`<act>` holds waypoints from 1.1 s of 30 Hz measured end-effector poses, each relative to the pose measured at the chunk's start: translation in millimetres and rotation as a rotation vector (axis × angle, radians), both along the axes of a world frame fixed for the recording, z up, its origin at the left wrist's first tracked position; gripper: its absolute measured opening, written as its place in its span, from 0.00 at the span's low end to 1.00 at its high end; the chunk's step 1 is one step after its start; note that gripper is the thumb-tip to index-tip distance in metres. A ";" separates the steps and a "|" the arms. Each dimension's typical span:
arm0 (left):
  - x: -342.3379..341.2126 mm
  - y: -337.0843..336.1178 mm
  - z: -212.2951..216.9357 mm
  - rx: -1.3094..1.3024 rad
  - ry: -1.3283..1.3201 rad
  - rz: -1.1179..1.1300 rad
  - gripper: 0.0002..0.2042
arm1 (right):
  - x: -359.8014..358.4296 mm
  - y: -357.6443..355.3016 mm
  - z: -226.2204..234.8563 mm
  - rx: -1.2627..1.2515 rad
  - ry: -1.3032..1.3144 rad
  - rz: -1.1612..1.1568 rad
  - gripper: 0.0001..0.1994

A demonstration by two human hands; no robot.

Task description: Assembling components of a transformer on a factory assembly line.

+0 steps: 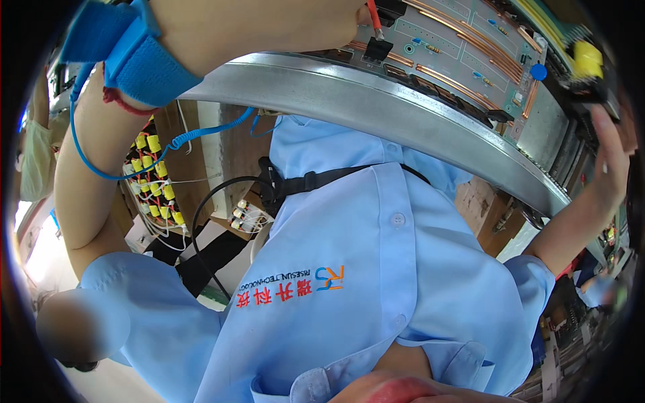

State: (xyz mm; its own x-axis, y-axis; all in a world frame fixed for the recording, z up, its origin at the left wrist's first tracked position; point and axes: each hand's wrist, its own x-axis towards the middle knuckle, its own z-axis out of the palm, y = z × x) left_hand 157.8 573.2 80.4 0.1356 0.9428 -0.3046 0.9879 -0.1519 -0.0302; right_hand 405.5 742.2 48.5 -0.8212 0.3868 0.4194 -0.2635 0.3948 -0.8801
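Head view, left hand (316, 25) and circuit board (458, 59) cropped, right hand (613, 144) part-shadowed, grips indiscernible

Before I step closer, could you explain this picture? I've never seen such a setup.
There is no robot: a person works bare-handed, filmed from above by a wide camera worn on the head, so straight edges look bent. The left hand, wearing a blue wrist strap, is by a circuit board with copper-coloured strips. It is close to a red piece, but its grip is unclear. The right hand is near a yellow part; whether it holds anything, I can't tell.
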 end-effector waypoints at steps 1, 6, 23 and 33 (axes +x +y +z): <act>-1.5 1.1 -2.3 0.015 -0.014 0.001 0.21 | -1.2 -21.3 3.2 -0.123 -0.026 -0.112 0.30; -32.8 -22.8 -32.6 0.361 -0.391 -0.129 0.27 | -19.9 -52.8 6.5 0.077 -0.429 -0.124 0.35; -59.9 -32.9 -42.8 0.221 -0.718 -0.049 0.30 | -65.1 -77.6 17.9 0.209 -0.730 -0.222 0.33; -60.5 -24.0 -38.9 0.126 -0.672 -0.027 0.29 | -87.9 -85.6 35.1 0.435 -0.958 -0.224 0.33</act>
State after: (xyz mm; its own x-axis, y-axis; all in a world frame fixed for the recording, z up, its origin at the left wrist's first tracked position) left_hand 97.4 549.2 41.5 0.2806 0.9592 -0.0342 0.7945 -0.2121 0.5691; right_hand 317.6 656.6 83.6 -0.8101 0.5422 -0.2229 0.5784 0.6775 -0.4544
